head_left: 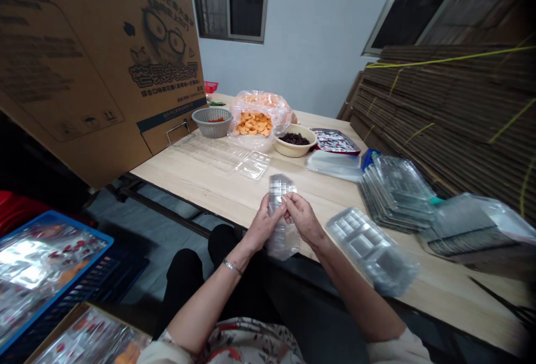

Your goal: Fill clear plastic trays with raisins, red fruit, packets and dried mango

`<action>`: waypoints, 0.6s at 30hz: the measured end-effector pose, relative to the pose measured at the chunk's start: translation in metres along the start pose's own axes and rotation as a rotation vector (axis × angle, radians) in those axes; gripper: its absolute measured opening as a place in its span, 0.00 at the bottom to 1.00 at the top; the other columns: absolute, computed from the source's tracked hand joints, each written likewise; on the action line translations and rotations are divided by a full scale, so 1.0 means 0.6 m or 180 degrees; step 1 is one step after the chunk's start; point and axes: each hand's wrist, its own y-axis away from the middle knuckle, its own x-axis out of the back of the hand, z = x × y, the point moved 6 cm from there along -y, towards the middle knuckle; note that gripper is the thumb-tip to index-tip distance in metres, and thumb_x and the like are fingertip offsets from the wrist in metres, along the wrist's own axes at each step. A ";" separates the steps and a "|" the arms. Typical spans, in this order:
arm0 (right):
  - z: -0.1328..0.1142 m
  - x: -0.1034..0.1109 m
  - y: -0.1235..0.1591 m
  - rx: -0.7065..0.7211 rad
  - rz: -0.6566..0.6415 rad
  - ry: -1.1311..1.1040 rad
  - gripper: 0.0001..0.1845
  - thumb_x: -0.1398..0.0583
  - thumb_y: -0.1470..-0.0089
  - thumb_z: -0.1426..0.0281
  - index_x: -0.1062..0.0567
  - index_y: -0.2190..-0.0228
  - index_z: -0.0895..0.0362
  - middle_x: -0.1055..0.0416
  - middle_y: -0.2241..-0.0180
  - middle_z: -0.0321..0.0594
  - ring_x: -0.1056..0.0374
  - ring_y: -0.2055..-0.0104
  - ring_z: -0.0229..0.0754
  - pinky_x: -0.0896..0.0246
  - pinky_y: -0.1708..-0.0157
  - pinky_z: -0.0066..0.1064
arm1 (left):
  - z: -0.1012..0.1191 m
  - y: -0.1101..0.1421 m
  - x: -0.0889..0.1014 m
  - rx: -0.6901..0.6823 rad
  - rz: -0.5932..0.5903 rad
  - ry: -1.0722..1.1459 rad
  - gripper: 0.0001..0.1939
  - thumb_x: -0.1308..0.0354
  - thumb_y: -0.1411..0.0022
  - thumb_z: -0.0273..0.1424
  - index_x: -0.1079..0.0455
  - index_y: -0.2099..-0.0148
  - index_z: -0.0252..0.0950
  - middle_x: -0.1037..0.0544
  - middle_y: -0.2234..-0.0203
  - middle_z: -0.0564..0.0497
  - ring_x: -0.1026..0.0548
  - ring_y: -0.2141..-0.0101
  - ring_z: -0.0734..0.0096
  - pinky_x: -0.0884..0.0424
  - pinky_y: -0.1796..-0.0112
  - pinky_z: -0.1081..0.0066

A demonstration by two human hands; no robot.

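My left hand (262,224) and my right hand (304,219) both pinch a clear plastic bag (281,216) at the table's near edge, over my lap. The fingers of both hands are closed on its upper part, and the bag hangs down between them. A clear compartment tray (371,249) lies on the wooden table (201,177) just right of my right hand. Another empty clear tray (226,154) lies farther back on the left.
A bag of orange snacks (256,121), a bowl of dark pieces (295,140), a grey basket (212,121) and stacks of clear trays (396,191) stand on the table. A big cardboard box (96,57) leans at left. A blue crate (46,266) of filled packs sits lower left.
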 end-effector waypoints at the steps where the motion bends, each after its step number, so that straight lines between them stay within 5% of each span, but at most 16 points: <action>1: 0.002 -0.001 -0.001 -0.0009 0.0006 0.0009 0.20 0.40 0.44 0.50 0.32 0.71 0.54 0.40 0.81 0.28 0.44 0.80 0.34 0.47 0.79 0.27 | -0.002 0.001 0.001 0.0051 -0.0003 0.0079 0.27 0.40 0.38 0.42 0.38 0.41 0.37 0.25 0.56 0.47 0.26 0.57 0.66 0.30 0.55 0.68; 11: -0.021 -0.006 -0.005 -0.0021 -0.0023 0.0476 0.20 0.41 0.44 0.50 0.33 0.73 0.54 0.39 0.82 0.28 0.42 0.81 0.35 0.44 0.77 0.28 | 0.005 0.007 0.011 0.0381 0.0073 0.0370 0.26 0.38 0.41 0.42 0.36 0.44 0.38 0.23 0.63 0.51 0.25 0.67 0.71 0.29 0.65 0.72; 18: -0.053 0.026 -0.001 0.0116 0.0261 0.0211 0.19 0.40 0.44 0.51 0.33 0.72 0.54 0.36 0.82 0.29 0.40 0.80 0.34 0.43 0.76 0.28 | 0.028 0.002 0.048 0.0271 0.0397 0.0075 0.26 0.40 0.40 0.43 0.37 0.44 0.37 0.24 0.59 0.49 0.25 0.63 0.68 0.29 0.59 0.69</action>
